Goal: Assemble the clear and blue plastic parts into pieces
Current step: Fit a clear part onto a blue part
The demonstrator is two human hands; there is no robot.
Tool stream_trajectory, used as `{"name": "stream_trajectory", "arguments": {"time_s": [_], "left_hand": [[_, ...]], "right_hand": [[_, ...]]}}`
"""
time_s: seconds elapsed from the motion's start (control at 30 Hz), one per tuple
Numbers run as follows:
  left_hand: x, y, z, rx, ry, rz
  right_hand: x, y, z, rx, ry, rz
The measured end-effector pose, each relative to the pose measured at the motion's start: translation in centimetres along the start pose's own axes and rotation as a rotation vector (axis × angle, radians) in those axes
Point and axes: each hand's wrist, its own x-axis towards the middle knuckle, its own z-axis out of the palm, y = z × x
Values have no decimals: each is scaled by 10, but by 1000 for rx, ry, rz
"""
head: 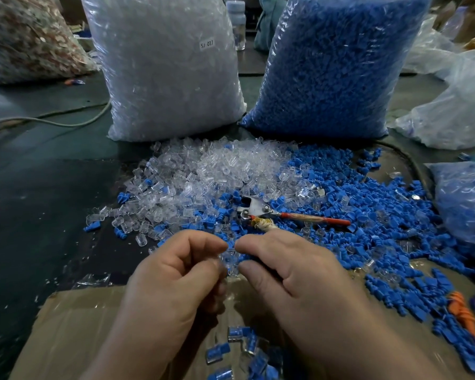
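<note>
Hands: left hand (173, 272) and right hand (291, 270) meet fingertip to fingertip, both pinching one clear part (231, 259).
Loose stock: clear heap (217, 171) beside blue heap (368, 204) on the worktop (52, 187).
Finished pieces: blue-and-clear pieces (239, 338) lie in the cardboard box (74, 325), below the hands.

Left hand (173, 275), right hand (294, 272), fingers (217, 245) together on a clear part (230, 256), over cardboard (74, 325), near heaped blue parts (368, 204).
</note>
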Motion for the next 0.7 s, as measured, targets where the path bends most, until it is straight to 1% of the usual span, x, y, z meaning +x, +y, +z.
{"name": "stream_trajectory", "arguments": {"time_s": [0.2, 0.37, 0.5, 0.63, 0.7], "left_hand": [[-1, 0, 1, 12, -21, 9], [-1, 1, 3, 41, -5, 25], [-1, 2, 4, 124, -30, 83], [-3, 3, 5, 134, -30, 100], [-4, 4, 5, 127, -35, 102]], "right_hand": [[1, 1, -2, -45, -47, -40], [2, -1, -3, -50, -9, -29], [-1, -7, -3, -57, -2, -73], [-2, -10, -4, -69, -22, -84], [-2, -10, -5, -57, 3, -85]]}}
